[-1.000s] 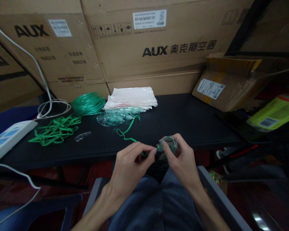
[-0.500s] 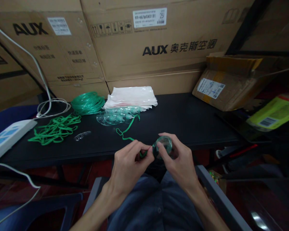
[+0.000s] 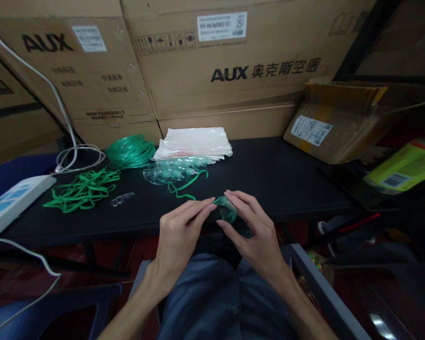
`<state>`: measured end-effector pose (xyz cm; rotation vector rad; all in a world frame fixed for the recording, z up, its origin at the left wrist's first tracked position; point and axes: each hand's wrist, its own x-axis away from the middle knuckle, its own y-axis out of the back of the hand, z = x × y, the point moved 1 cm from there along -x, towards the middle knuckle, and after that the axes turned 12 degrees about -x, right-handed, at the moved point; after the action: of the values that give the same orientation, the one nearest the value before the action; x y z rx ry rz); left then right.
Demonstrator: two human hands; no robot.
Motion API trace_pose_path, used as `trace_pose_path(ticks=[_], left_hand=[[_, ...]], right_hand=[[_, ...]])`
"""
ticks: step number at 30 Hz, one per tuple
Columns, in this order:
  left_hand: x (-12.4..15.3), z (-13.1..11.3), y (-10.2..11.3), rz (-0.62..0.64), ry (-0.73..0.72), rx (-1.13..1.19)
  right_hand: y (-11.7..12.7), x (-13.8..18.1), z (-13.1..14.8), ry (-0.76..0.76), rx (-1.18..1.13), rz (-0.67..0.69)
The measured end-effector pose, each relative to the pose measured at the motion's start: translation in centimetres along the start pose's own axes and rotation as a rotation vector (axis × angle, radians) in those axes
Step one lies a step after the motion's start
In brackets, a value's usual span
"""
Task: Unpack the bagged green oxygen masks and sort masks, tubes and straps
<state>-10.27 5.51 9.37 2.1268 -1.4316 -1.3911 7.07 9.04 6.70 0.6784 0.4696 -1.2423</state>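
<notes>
My left hand [image 3: 182, 231] pinches a green elastic strap [image 3: 179, 192] between thumb and fingertips, right at the edge of a small clear-green plastic mask [image 3: 228, 211]. The strap's free length trails onto the black table behind that hand. My right hand [image 3: 257, 229] holds the mask from the right, fingers over its top and thumb underneath. Both hands are over the table's front edge, above my lap. Whether the strap passes through the mask's side is too small to tell.
Several clear masks [image 3: 177, 170] lie before a stack of white packets [image 3: 196, 141]. Left are coiled green tubing [image 3: 130, 151], a heap of green straps [image 3: 83, 189], a clear plastic piece [image 3: 122, 199] and a power strip [image 3: 16, 200]. An open carton [image 3: 335, 125] stands right.
The mask has turned and moved slightly left and up between my hands. My right thumb has shifted from its face to its lower edge. My left hand still pinches the strap.
</notes>
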Motion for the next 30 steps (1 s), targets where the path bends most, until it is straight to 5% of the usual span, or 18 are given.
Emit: trace_pose_path(ticks=[4, 8, 15, 30], left_hand=[[-0.6, 1.7, -0.4, 0.127, 0.301, 0.270], [-1.1, 2.6, -0.4, 0.209, 0.407, 0.429], [-1.1, 3.8, -0.2, 0.283, 0.356, 0.362], [-1.0, 4.0, -0.2, 0.286, 0.254, 0.269]], right_hand=[[-0.5, 0.4, -1.7, -0.044, -0.158, 0.081], [-0.7, 0.4, -2.4, -0.093, -0.305, 0.106], [-1.0, -2.0, -1.2, -0.154, -0.281, -0.018], [-1.5, -3.9, -1.5, -0.195, -0.291, 0.054]])
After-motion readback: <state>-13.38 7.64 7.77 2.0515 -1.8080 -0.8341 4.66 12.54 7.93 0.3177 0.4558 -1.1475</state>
